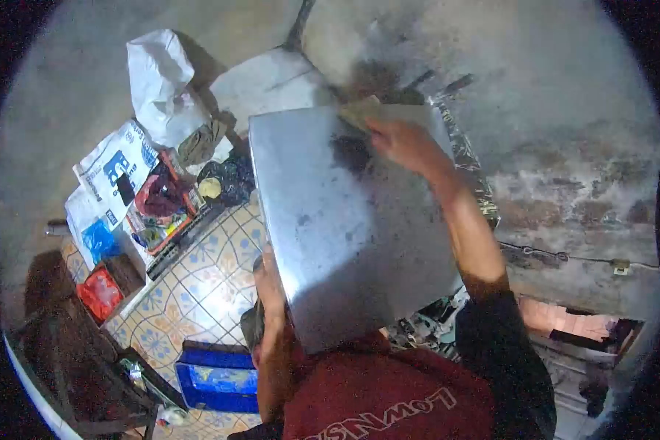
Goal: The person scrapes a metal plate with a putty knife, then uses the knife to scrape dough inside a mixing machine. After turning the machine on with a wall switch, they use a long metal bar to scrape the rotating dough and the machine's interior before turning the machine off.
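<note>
A large smooth silver-grey panel [330, 242] leans across my lap in front of my body. Its surface carries dark smudges and specks. My left hand [271, 301] is closed on its lower left edge, with some of the fingers hidden behind it. Near the top edge, my right hand [403, 143] grips a flat yellowish-brown piece [358, 112] whose exact kind I cannot make out. This piece lies against the panel's surface, just above a dark patch.
On the left, a white sack [161, 88] and a printed sack [121, 165] lie near a box of cloths [165, 198]. A blue tray [216, 381] and a red container [100, 293] sit on the patterned tiles [213, 271]. A stained wall [579, 147] rises at the right.
</note>
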A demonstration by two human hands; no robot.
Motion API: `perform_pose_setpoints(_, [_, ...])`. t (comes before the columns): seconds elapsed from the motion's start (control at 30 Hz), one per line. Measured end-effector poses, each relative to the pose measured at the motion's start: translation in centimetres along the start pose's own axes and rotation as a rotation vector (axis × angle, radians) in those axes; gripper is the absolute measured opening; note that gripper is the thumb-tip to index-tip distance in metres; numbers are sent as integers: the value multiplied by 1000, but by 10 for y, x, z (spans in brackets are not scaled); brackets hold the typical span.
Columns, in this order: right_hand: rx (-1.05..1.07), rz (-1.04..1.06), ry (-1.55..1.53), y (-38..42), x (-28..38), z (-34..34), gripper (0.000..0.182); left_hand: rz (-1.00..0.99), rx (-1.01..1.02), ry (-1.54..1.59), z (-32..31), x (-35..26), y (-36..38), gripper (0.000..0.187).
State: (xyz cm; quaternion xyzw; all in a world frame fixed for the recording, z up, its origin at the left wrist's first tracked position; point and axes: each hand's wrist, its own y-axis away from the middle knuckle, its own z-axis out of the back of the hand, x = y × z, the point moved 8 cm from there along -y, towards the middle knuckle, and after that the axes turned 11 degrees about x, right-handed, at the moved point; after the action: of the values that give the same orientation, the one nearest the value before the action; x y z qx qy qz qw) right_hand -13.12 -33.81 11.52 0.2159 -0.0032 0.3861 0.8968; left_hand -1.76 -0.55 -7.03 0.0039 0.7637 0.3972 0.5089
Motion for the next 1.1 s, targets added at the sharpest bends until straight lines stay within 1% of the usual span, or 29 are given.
perform_pose_setpoints(0.03, [-45, 75, 16, -18, 3, 11, 38, -1, 2, -9, -2, -1, -2, 57])
perform_pose_setpoints(0.1, [-125, -30, -33, -49, -24, 23, 41, -17, -17, -32, 2, -8, -4, 58])
perform_pose_setpoints(0.17, [-221, -78, -149, -48, -23, 42, 43, -32, -84, -20, 9, -15, -3, 60])
perform_pose_setpoints(0.23, [-336, -95, -326, -12, -33, 69, 46, 4, -69, 5, 17, -5, -10, 60])
perform_pose_setpoints(0.27, [-337, -101, -373, 9, -35, 79, 47, 26, -48, 8, 16, -7, -10, 60])
perform_pose_setpoints(0.3, [-334, -112, -420, 32, -38, 87, 48, -9, -43, 53, 14, -13, -5, 60])
perform_pose_setpoints(0.33, [-347, -90, -419, 53, -43, 84, 49, -45, -40, 99, 6, -30, 5, 59])
perform_pose_setpoints(0.4, [-389, -13, -362, 92, -48, 73, 49, -53, -3, 117, 9, -29, 4, 59])
perform_pose_setpoints(0.47, [-245, -29, -405, 119, -34, 41, 48, 28, 2, 100, 12, -29, 6, 58])
perform_pose_setpoints(0.5, [-173, 0, -400, 131, -22, 22, 48, 69, 6, 92, 10, -27, 7, 58])
perform_pose_setpoints(0.53, [-100, 26, -395, 136, -14, 6, 48, -19, 24, 229, 8, -24, 6, 59])
perform_pose_setpoints(0.57, [-107, 32, -366, 136, -13, 3, 48, -111, 22, 64, 14, -24, 4, 60])
perform_pose_setpoints(0.6, [-110, 38, -336, 133, -13, 1, 47, -74, 20, 112, 15, -18, 2, 61])
perform_pose_setpoints(0.63, [-111, 43, -305, 131, -13, 1, 46, -35, 19, 163, 15, -12, 0, 62])
perform_pose_setpoints(0.7, [-71, 11, -401, 113, -35, 13, 46, 4, -13, 162, 16, -13, 3, 62])
perform_pose_setpoints(0.73, [-73, 35, -381, 99, -59, 9, 46, 26, -31, 168, 16, -13, 4, 63])
perform_pose_setpoints(0.77, [-72, 60, -361, 86, -79, 8, 46, -7, -36, 175, 17, -9, 1, 62])
perform_pose_setpoints(0.8, [-2, 18, -194, 78, -80, 19, 48, -37, -43, 183, 21, 0, -2, 62])
perform_pose_setpoints(0.87, [48, 151, -161, 55, -82, 27, 48, 27, -73, 118, 28, 10, -8, 61])
perform_pose_setpoints(0.9, [71, 216, -150, 43, -80, 30, 48, 60, -87, 87, 31, 15, -11, 62])
perform_pose_setpoints(0.93, [127, 178, -57, 31, -82, 31, 44, 59, -89, 40, 30, 10, -7, 62])
perform_pose_setpoints(0.97, [183, 198, -4, 18, -76, 34, 44, 59, -90, -9, 30, 3, -4, 62])
perform_pose_setpoints(1.0, [239, 216, 50, 6, -68, 38, 44, 115, -86, -28, 28, 0, -1, 62])
perform_pose_setpoints(1.03, [291, 233, 106, -3, -56, 43, 45, 136, -103, 5, 21, -12, 5, 61])
perform_pose_setpoints(1.1, [405, 244, 127, -20, -21, 48, 44, 75, -126, -28, 28, -2, -4, 62])
